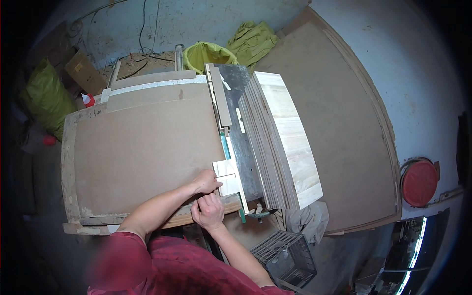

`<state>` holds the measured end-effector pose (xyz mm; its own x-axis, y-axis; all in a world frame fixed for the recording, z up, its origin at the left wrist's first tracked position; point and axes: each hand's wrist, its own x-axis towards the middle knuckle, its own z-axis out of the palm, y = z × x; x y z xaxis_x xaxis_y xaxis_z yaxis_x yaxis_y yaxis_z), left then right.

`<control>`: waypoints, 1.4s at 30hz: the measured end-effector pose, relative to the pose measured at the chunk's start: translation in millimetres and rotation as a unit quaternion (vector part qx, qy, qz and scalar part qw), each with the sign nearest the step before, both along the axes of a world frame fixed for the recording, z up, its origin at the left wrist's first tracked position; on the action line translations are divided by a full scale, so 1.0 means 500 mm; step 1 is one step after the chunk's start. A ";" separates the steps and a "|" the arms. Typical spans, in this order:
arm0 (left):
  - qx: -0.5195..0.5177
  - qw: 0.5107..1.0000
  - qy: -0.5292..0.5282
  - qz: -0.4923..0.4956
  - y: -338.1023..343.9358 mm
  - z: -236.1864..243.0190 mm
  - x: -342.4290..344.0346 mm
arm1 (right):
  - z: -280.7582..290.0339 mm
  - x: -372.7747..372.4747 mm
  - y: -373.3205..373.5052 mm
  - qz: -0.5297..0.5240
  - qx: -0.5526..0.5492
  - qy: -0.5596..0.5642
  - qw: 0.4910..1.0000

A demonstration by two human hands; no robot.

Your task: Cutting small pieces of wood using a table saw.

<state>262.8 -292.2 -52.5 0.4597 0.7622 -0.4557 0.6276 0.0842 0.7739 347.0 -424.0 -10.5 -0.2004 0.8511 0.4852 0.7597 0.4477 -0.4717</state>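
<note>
My left hand (206, 182) is closed, its fingertips against the left edge of a small pale wooden board (229, 186). A second pale board (224, 168) lies directly beyond the first, along the right edge of the worktable. Just nearer to me, my right hand (210, 211) is curled up at the table's front edge; whatever its fingers may hold is hidden. To the right of both boards runs a thin pale wooden strip (241, 183), with a green edge (225, 145) showing beside it farther back.
A brown sheet covers the worktable (147, 152). Right of a dark metal surface (248, 169) stands a stack of boards (290, 137). Large sheets (334, 113) lean on the wall. A plastic crate (287, 255) sits below right; a yellow-green sack (209, 54) stands behind.
</note>
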 end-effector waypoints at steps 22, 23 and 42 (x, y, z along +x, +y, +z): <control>0.089 0.994 -0.025 0.060 0.588 -0.085 -0.180 | -0.022 -0.191 0.549 -0.025 -0.049 -0.021 0.998; 0.075 0.994 -0.027 0.072 0.604 -0.098 -0.195 | -0.022 -0.202 0.560 -0.021 -0.049 -0.021 0.998; 0.004 0.995 -0.064 0.082 0.200 -0.038 -0.065 | -0.020 -0.081 0.198 -0.034 -0.034 -0.040 0.998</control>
